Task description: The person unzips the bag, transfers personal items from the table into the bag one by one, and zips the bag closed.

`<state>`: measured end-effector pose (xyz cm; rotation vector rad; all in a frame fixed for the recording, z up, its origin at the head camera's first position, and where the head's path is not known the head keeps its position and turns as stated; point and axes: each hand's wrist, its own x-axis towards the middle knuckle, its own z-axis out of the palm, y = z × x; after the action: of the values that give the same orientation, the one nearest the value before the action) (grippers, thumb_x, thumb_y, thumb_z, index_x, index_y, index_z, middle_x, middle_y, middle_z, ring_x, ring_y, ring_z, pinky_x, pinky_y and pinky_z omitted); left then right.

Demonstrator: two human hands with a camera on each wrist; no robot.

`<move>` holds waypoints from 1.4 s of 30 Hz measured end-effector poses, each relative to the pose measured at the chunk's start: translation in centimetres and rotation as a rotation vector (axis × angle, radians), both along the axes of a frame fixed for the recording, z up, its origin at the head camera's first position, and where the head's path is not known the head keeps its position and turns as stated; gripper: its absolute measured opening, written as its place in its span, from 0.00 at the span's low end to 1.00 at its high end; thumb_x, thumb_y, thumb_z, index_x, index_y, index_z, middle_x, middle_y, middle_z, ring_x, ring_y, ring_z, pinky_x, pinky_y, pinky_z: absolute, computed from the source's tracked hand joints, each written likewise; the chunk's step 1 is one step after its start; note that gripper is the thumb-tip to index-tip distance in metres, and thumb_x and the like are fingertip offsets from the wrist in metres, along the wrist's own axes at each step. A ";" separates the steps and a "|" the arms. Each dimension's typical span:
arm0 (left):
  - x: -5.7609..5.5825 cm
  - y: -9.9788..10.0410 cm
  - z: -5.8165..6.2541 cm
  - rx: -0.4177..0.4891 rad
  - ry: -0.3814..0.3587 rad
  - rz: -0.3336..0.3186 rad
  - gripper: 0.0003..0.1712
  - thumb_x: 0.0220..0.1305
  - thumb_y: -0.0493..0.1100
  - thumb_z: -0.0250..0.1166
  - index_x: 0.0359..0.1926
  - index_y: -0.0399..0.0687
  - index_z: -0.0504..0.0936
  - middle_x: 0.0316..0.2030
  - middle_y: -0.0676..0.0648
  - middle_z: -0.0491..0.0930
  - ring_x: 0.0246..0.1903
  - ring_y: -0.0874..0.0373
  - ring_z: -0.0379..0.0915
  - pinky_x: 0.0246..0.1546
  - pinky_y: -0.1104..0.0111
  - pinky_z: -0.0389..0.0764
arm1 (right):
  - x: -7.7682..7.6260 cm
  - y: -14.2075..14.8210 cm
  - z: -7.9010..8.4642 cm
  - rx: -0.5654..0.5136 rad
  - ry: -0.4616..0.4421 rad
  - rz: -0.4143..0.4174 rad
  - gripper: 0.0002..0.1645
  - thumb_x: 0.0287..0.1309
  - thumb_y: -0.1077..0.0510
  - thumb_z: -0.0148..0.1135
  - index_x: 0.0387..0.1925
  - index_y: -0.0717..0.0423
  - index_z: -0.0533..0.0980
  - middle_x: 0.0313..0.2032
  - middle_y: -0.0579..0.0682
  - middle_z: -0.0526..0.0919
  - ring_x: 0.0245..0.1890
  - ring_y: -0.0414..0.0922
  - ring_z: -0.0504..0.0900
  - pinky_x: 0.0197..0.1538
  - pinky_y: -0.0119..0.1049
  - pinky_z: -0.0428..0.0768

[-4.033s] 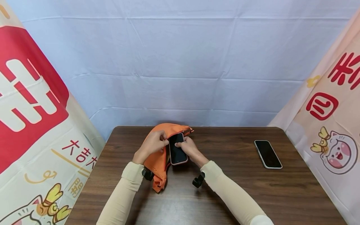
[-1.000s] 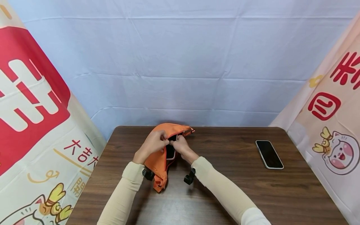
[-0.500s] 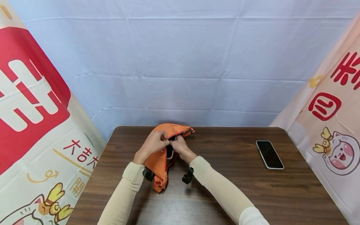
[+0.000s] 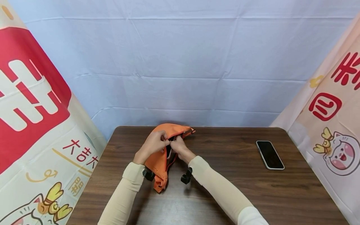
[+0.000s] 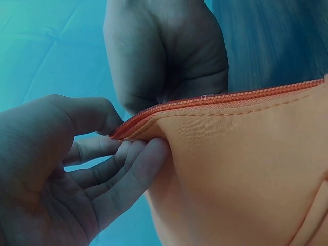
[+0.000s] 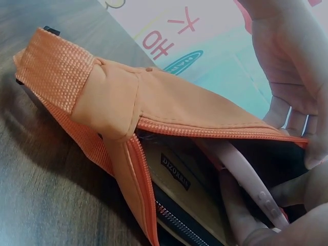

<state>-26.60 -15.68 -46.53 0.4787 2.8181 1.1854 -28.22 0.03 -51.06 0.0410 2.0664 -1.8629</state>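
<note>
An orange waist bag lies on the table with its red-toothed zip undone. My left hand pinches the bag's zip edge between thumb and fingers, holding the mouth apart; the left wrist view shows the grip at the zip's end. My right hand has its fingers inside the mouth. In the right wrist view, those fingers grip a smartphone in a pale pink case, thumb on one side and fingers on the other. The phone is mostly inside the bag, its lower part hidden.
Another smartphone with a white edge lies face up on the right of the wooden table. Inside the bag are a label and a black inner zip. A pale cloth hangs behind the table, with printed cloths at both sides.
The smartphone, earlier held over the bag's mouth, has gone down into the bag with my right hand, which moved left. My left hand keeps its pinch on the zip edge.
</note>
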 end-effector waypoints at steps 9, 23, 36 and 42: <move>0.0 -0.2 -0.2 0.016 0.000 -0.012 0.04 0.74 0.37 0.67 0.40 0.44 0.80 0.30 0.44 0.80 0.18 0.54 0.79 0.23 0.65 0.84 | -0.1 -0.4 -0.2 -0.009 -0.032 -0.018 0.13 0.77 0.62 0.53 0.57 0.65 0.71 0.44 0.55 0.73 0.32 0.45 0.75 0.39 0.39 0.77; 0.0 -0.3 -0.4 0.011 0.005 -0.016 0.03 0.74 0.37 0.67 0.40 0.45 0.80 0.30 0.45 0.80 0.19 0.53 0.79 0.22 0.66 0.83 | 0.1 -0.8 0.1 -0.047 -0.047 -0.011 0.24 0.77 0.63 0.54 0.68 0.66 0.64 0.55 0.60 0.74 0.36 0.45 0.80 0.45 0.42 0.82; 0.1 -0.1 0.1 0.001 0.000 -0.008 0.04 0.74 0.38 0.67 0.40 0.44 0.80 0.31 0.45 0.80 0.19 0.54 0.80 0.24 0.65 0.84 | 0.0 -0.1 0.6 0.106 -0.038 0.010 0.21 0.77 0.62 0.49 0.65 0.66 0.70 0.50 0.62 0.78 0.37 0.50 0.81 0.49 0.48 0.83; 0.2 -0.1 0.2 0.003 -0.004 -0.001 0.03 0.73 0.37 0.67 0.40 0.44 0.80 0.31 0.44 0.81 0.19 0.54 0.80 0.24 0.65 0.85 | 0.1 -0.1 0.7 0.130 -0.031 0.016 0.25 0.75 0.64 0.50 0.69 0.68 0.68 0.59 0.64 0.76 0.48 0.55 0.79 0.53 0.48 0.77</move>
<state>-26.42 -15.75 -46.32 0.4779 2.8124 1.1891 -28.10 -0.04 -50.34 0.0851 2.1577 -1.7057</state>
